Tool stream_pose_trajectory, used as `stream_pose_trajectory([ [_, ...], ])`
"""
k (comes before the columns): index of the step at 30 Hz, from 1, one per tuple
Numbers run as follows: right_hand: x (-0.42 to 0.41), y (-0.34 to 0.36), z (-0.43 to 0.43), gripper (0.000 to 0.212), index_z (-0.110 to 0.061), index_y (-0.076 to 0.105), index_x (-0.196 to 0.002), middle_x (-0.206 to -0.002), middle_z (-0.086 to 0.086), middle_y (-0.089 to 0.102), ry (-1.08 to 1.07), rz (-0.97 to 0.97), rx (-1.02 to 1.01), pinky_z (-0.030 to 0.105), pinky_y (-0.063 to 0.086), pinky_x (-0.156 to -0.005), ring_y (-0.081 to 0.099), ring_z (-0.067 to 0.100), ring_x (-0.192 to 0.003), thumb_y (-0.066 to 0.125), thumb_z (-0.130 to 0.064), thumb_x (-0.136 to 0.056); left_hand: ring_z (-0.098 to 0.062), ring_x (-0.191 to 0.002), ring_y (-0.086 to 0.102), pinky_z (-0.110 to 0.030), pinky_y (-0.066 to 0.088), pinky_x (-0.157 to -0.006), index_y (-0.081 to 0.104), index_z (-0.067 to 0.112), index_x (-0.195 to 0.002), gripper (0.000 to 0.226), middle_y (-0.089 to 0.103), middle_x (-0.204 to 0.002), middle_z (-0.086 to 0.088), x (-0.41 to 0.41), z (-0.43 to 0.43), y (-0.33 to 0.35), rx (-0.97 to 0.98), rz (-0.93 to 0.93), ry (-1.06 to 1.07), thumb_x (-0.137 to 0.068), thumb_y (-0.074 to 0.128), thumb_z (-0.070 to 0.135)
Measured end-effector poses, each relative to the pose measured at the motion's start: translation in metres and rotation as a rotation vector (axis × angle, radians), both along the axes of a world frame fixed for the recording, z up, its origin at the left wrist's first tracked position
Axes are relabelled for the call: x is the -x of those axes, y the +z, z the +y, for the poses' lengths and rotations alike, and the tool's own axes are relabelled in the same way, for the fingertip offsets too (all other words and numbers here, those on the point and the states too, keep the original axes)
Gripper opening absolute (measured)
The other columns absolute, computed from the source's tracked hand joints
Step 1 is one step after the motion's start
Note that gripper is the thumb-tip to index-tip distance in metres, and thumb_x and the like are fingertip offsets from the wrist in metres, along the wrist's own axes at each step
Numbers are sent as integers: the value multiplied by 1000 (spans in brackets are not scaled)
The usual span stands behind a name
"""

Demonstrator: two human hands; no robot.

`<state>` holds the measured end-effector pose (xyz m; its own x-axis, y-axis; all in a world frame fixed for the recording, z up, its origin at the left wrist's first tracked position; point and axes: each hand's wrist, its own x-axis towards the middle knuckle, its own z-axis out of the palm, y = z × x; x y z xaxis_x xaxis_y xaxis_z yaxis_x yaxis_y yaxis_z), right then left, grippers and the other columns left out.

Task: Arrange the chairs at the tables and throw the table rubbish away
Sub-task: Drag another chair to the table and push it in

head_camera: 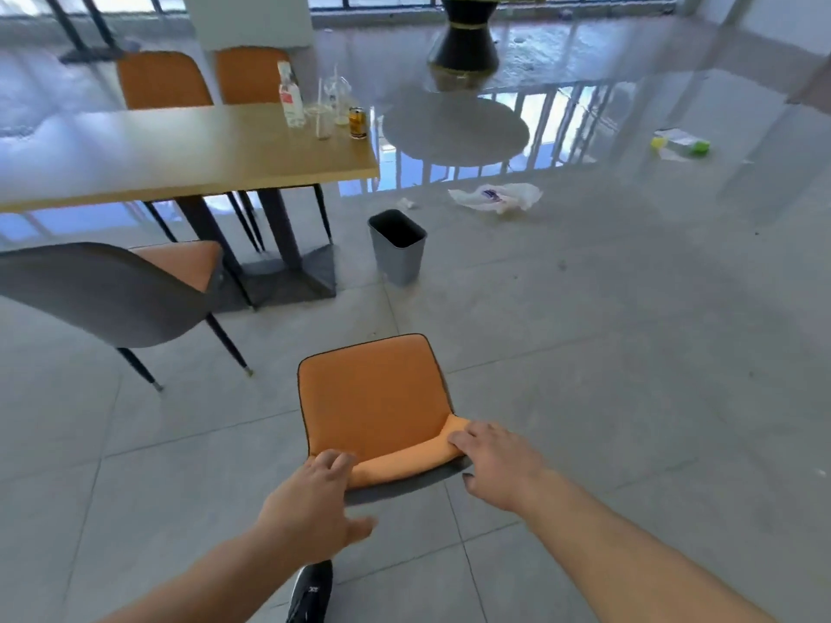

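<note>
nearest to us a black shoe [311,593] stands on the grey tiled floor [629,353]. just above it our left hand [314,505] grasps the left end of the backrest top of an orange chair [373,397], fingers curled over the front edge and thumb spread behind. our right hand [499,460] lies on the right end of the same backrest, fingers draped over the orange padding; we cannot tell how firmly it grips. the chair stands in open floor, well apart from the bench [180,150], its seat pointing away from us.

further off to the left a grey-backed chair [103,294] with an orange seat sits close to the bench's near edge. a grey waste bin [398,247] stands on the floor just beside the bench's right end and its dark base.

on the far right corner of the wooden bench we see a clear bottle [290,98] with a red label, two clear plastic cups [321,121] with straws, and a yellow can [358,122], grouped near one another. two more orange chairs [164,80] stand behind the bench.

beyond the bin, a crumpled white wrapper [499,197] and a green and yellow item [681,143] lie on the floor. at the far end we see a round table's dark pedestal [465,42].
</note>
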<state>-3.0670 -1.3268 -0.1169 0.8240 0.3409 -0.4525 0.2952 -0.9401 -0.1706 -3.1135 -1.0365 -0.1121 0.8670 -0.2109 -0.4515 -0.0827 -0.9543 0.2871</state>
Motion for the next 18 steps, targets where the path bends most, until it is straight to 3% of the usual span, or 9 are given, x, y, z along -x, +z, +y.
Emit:
stream_pose_trajectory([
  [5, -11, -13, 0, 48, -39, 47, -138, -133, -3, 52, 65, -4, -67, 46, 50, -96, 50, 24, -121, 59, -33, -92, -12, -121, 46, -31, 48, -94, 36, 41, -143, 69, 46, -136, 15, 18, 3, -17, -15, -62, 101, -82, 55, 66],
  [9, -19, -26, 14, 50, -41, 50, -139, -132, -7, 55, 99, 9, -113, 40, 46, -100, 49, 21, -119, 62, -25, -94, -13, -112, 52, -33, 50, -93, 42, 44, -137, 53, 52, -129, 13, 8, 10, -30, 27, -8, 174, -88, 59, 53],
  [14, -37, -31, 34, 51, -39, 52, -139, -132, -7, 56, 137, 19, -117, 44, 45, -104, 50, 23, -122, 59, -17, -93, -8, -96, 51, -30, 49, -84, 49, 47, -124, 34, 57, -116, 16, -9, 30, -42, 85, -32, 205, -92, 61, 49],
  [18, -63, -32, 64, 54, -38, 51, -142, -138, -9, 53, 123, 4, -143, 44, 41, -108, 45, 22, -129, 58, -14, -93, -9, -97, 49, -32, 48, -85, 49, 47, -118, 28, 56, -113, 15, -32, 60, -44, 105, -49, 213, -92, 60, 49],
])
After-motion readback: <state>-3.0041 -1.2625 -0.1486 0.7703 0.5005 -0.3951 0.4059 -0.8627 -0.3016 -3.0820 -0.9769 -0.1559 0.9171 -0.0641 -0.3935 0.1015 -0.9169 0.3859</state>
